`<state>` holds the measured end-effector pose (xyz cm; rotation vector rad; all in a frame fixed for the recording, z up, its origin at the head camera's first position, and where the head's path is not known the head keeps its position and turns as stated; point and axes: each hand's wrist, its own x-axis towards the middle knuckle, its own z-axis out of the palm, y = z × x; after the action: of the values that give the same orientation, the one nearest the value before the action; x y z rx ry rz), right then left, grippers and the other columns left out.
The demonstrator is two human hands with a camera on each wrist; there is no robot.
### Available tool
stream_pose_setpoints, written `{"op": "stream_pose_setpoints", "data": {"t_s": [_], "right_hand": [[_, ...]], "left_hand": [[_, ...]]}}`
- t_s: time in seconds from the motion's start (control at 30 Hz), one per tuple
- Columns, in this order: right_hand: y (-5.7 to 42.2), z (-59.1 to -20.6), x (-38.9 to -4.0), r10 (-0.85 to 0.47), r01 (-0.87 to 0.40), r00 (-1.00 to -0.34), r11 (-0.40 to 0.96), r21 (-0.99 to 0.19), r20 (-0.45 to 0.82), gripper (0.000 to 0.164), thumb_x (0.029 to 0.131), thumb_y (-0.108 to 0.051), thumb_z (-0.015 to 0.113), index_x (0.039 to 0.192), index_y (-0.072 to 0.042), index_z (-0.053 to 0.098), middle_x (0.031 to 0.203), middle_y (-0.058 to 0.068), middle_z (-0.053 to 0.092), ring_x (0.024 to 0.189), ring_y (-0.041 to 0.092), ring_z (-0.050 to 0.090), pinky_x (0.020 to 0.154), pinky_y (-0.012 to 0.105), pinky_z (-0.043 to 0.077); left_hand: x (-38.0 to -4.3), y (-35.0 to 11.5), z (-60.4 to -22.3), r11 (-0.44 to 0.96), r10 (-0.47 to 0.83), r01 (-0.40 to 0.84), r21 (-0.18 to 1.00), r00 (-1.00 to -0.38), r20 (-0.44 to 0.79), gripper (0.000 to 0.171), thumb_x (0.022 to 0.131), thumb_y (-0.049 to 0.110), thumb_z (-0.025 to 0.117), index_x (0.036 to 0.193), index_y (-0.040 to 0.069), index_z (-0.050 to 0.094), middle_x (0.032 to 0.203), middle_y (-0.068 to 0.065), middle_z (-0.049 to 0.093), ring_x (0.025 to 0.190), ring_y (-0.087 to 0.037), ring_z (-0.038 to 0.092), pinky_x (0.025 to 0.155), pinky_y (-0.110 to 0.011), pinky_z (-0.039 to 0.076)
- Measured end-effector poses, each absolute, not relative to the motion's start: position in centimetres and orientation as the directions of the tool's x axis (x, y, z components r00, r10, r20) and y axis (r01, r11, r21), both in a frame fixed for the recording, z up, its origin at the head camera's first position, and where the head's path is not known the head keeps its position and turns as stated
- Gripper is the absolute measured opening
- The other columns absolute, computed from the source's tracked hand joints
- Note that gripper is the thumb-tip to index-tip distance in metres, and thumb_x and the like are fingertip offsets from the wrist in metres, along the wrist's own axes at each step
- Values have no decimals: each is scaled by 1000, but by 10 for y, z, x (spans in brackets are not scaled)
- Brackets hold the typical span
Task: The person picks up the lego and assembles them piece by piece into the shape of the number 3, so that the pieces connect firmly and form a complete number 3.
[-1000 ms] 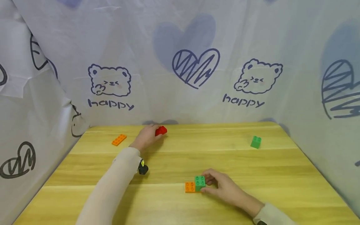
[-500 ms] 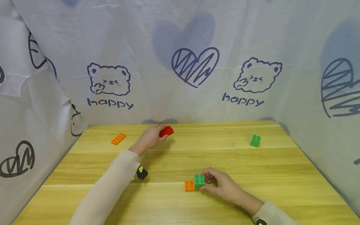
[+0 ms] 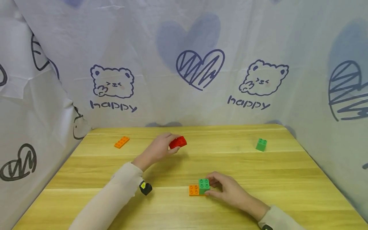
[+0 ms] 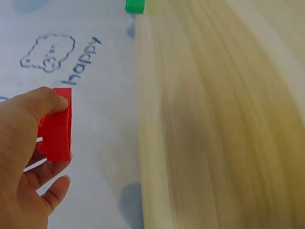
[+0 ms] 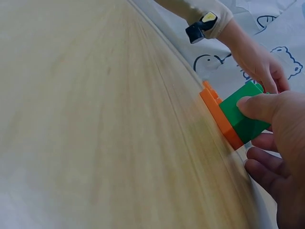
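Between thumb and fingers, my left hand (image 3: pixel 161 148) pinches a red toy building brick (image 3: pixel 179 142), raised over the back half of the table. In the left wrist view the red brick (image 4: pixel 58 126) is seen side-on, thumb (image 4: pixel 55 102) against its face. Near the front, my right hand (image 3: pixel 228 191) grips a green building brick (image 3: pixel 204 186) by its right side. This green brick sits on the right part of a flat orange brick (image 3: pixel 193 190), whose left studs show. The right wrist view shows my thumb pressed on the green brick (image 5: pixel 243 112), with the orange brick (image 5: pixel 221 117) under it.
Another flat orange brick (image 3: pixel 122 142) lies at the back left of the wooden table (image 3: pixel 230 159). A second green brick (image 3: pixel 261 144) stands at the back right. A white cloth (image 3: pixel 155 95) printed with bears and hearts hangs behind and at the sides.
My left hand has carried the red brick to the right and somewhat toward me from the table's back. The right hand stays on the green brick.
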<state>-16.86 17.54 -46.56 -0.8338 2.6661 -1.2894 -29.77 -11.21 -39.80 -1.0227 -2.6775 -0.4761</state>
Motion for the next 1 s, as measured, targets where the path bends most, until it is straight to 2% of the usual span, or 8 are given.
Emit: {"op": "stream_pose_setpoints", "data": {"t_s": [0.27,0.47,1.0], "right_hand": [[176,-465,-168,-504,-479,-842,534,-697,193,42,89,-44,69,123,-20,59,109,-12,64,99,10,62,86,31,52],[177,-465,-169,-502,-482,-845,569,-666,183,45,89,-49,67,123,-21,58,111,-13,63,101,10,61,87,31,51],[176,-464,-169,-521,-563,-816,624,-541,249,46,91,-54,61,122,-20,59,117,-11,60,103,9,60,88,32,51]], "left_hand": [[-277,-106,-398,665,654,724,182,-683,325,45,91,27,71,130,6,61,100,-6,62,81,-18,56,73,-32,51],[-265,-102,-399,636,686,753,169,-652,325,45,91,27,71,130,7,60,104,-6,63,86,-19,57,77,-33,51],[-228,-92,-398,584,741,784,209,-620,257,44,93,32,68,132,12,60,108,-2,63,91,-16,57,80,-30,51]]}}
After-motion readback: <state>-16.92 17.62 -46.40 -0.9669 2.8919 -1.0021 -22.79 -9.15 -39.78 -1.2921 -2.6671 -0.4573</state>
